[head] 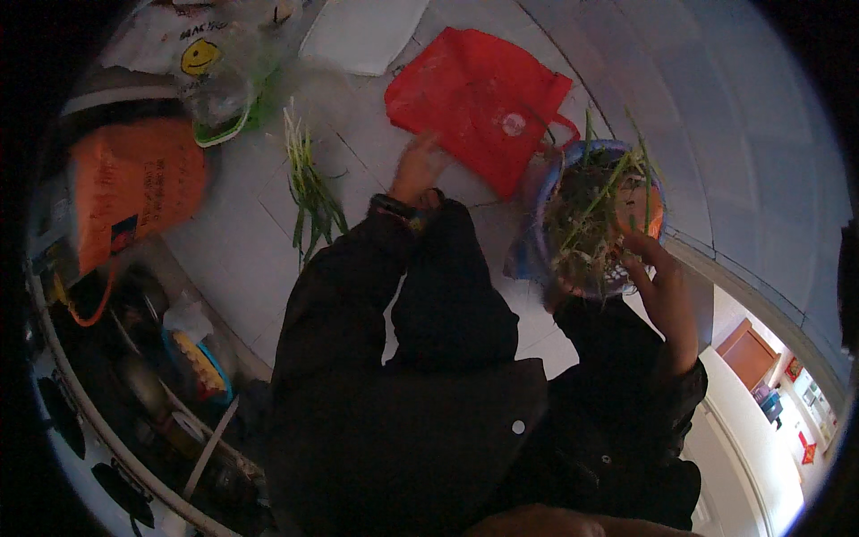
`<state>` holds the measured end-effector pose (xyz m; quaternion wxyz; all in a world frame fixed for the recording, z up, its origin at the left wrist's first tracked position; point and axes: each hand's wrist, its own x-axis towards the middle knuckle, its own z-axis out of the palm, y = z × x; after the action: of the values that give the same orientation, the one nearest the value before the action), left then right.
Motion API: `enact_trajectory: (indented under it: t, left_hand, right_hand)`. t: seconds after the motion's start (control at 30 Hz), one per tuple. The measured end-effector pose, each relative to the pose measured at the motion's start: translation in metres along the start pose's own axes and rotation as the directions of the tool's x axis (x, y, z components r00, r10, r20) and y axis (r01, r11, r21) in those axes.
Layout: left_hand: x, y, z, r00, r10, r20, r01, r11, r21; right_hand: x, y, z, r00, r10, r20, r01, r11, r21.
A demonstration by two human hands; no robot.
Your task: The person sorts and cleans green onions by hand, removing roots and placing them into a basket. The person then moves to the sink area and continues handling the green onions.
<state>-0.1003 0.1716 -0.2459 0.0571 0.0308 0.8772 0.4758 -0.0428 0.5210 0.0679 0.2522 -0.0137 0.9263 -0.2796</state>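
My left hand [417, 169] is blurred and reaches over the tiled floor beside a red bag [470, 101] that lies flat with a handle on its right. I cannot tell whether its fingers hold anything. A dark band sits on that wrist. My right hand [661, 295] is at the near right rim of a bin [549, 194], thumb and fingers apart, with nothing plainly between them. Roots, dry husks and green stalks fill the bin [590, 208]. Left of my left arm, a bunch of scallions [309, 181] lies on the floor, white ends pointing away.
An orange bag [137, 188] bearing writing hangs at the left, above an open drawer or cabinet [168, 403] of kitchen items. Clear plastic bags [221, 80] stand at the upper left. A white sheet [362, 33] lies at the top. A tiled wall [725, 134] borders the bin's right side.
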Motion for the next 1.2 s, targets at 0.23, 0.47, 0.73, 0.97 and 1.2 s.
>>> enact_trajectory:
  t: [0.23,0.47,0.73,0.97,1.2]
  left_hand:
    - [-0.033,-0.009,0.067,0.824,-0.015,0.566,-0.094,0.982,0.163]
    - [-0.017,-0.053,0.151,0.746,-0.003,0.666,-0.252,0.924,0.287]
    - [0.0,-0.04,0.136,0.89,0.224,0.396,-0.27,0.961,0.063]
    - [0.118,0.077,0.075,0.953,0.122,0.276,-0.097,0.99,-0.102]
    - [0.158,-0.007,0.211,0.89,0.022,0.455,-0.075,0.992,0.099]
  right_hand:
    - [0.002,-0.003,0.003,1.0,-0.015,0.022,0.015,1.0,0.007]
    - [0.004,-0.003,-0.001,0.997,0.04,0.062,-0.04,0.999,0.002]
    - [-0.002,0.008,-0.001,0.995,-0.066,0.073,0.068,0.997,-0.027]
    - [-0.011,0.011,0.0,0.994,-0.064,0.085,0.07,0.996,-0.06]
    - [-0.006,-0.008,-0.005,0.98,-0.118,0.161,0.121,0.993,-0.013]
